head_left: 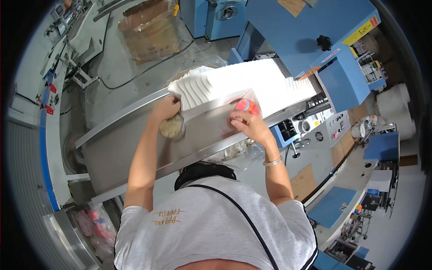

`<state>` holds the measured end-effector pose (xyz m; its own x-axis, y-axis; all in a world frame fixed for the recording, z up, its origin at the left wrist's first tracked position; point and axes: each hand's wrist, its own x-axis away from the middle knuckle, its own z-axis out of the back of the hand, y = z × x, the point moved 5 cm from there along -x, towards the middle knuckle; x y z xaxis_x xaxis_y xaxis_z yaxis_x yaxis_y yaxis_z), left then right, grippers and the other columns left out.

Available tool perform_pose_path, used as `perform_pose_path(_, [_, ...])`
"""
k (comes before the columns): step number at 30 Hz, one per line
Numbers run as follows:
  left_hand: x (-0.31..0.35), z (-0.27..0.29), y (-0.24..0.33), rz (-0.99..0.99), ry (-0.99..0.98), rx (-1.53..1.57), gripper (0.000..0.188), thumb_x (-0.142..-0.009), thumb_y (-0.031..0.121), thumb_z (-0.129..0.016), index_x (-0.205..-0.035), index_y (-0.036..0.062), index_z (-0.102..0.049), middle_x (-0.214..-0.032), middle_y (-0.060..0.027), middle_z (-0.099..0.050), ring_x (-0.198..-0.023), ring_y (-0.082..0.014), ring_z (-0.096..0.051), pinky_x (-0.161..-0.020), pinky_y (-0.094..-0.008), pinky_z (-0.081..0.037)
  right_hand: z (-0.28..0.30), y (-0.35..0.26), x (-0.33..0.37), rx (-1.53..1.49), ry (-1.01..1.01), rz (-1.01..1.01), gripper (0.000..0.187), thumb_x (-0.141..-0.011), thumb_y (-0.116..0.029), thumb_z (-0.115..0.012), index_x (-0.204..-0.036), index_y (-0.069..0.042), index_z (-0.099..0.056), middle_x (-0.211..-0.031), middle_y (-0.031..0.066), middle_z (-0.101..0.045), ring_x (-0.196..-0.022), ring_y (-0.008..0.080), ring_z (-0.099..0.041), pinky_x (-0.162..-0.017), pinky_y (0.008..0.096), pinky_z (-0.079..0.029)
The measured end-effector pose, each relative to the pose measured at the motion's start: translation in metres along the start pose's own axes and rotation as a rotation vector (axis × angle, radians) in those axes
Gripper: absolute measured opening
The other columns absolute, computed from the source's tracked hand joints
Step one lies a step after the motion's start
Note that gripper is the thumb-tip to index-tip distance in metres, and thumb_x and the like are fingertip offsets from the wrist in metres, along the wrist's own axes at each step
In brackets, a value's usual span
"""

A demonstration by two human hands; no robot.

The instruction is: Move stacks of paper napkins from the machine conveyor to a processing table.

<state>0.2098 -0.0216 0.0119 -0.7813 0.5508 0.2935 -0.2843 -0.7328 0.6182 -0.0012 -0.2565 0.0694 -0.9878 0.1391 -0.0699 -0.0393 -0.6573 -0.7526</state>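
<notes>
A long row of white, thin folded sheets (243,76), like tissues, lies along a metal trough (117,146). At the near side of the row is a clear plastic bag (249,94) with a red and blue print. My right hand (253,128) pinches this bag by its printed part. My left hand (167,108) is closed at the left end of the row, with its fingertips partly hidden; what it grips I cannot make out. Just below that hand, a round tan object (172,127) sits in the trough, its kind unclear.
A large blue machine (310,33) stands at the far right end of the row. An open cardboard box (150,38) lined with plastic is on the floor beyond. A bag with pink and red packaging (99,225) lies at the lower left.
</notes>
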Motion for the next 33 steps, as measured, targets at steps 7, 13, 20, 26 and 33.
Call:
perform_pose_path(7, [0.013, -0.023, -0.008, 0.308, 0.042, 0.979, 0.044, -0.091, 0.045, -0.051, -0.118, 0.0097, -0.057, -0.096, -0.0004, -0.062, -0.080, -0.0138, -0.059, -0.068, -0.0347, -0.047, 0.094, 0.047, -0.067, 0.440, 0.519, 0.058, 0.015, -0.087, -0.012, -0.058, -0.094, -0.002, -0.067, -0.090, 0.0199, -0.067, -0.080, 0.0364, -0.065, -0.071, 0.0401, -0.051])
perform_pose_path(13, [0.007, -0.033, 0.019, 0.217, 0.171, 1.084, 0.073, -0.088, 0.061, -0.050, -0.140, 0.0116, -0.037, -0.128, -0.0044, -0.053, -0.112, -0.0209, -0.052, -0.087, -0.0399, -0.044, 0.124, 0.119, -0.138, 0.720, 0.629, -0.126, 0.018, -0.088, -0.014, -0.054, -0.099, -0.004, -0.064, -0.095, 0.0166, -0.064, -0.097, 0.0352, -0.059, -0.083, 0.0437, -0.048])
perform_pose_path(20, [0.003, -0.036, 0.006, 0.159, 0.168, 1.096, 0.073, -0.092, 0.047, -0.055, -0.141, -0.0007, -0.029, -0.136, -0.0121, -0.045, -0.123, -0.0215, -0.045, -0.102, -0.0341, -0.036, 0.128, 0.138, -0.154, 0.553, 0.656, -0.234, 0.015, -0.087, -0.017, -0.059, -0.093, -0.006, -0.067, -0.095, 0.0138, -0.066, -0.093, 0.0325, -0.061, -0.084, 0.0420, -0.047])
perform_pose_path(26, [0.005, -0.034, 0.012, 0.153, 0.142, 1.118, 0.076, -0.092, 0.046, -0.056, -0.142, -0.0025, -0.027, -0.138, -0.0132, -0.044, -0.123, -0.0221, -0.045, -0.103, -0.0341, -0.035, 0.130, 0.146, -0.155, 0.551, 0.688, -0.215, 0.015, -0.085, -0.017, -0.061, -0.092, -0.006, -0.068, -0.093, 0.0136, -0.068, -0.090, 0.0318, -0.063, -0.083, 0.0401, -0.048])
perform_pose_path(33, [0.012, -0.027, 0.025, 0.147, 0.119, 1.132, 0.073, -0.092, 0.045, -0.056, -0.143, 0.0007, -0.027, -0.139, -0.0122, -0.043, -0.125, -0.0220, -0.043, -0.104, -0.0340, -0.034, 0.129, 0.143, -0.156, 0.558, 0.709, -0.299, 0.013, -0.084, -0.018, -0.062, -0.091, -0.009, -0.068, -0.093, 0.0139, -0.067, -0.090, 0.0321, -0.063, -0.081, 0.0412, -0.049])
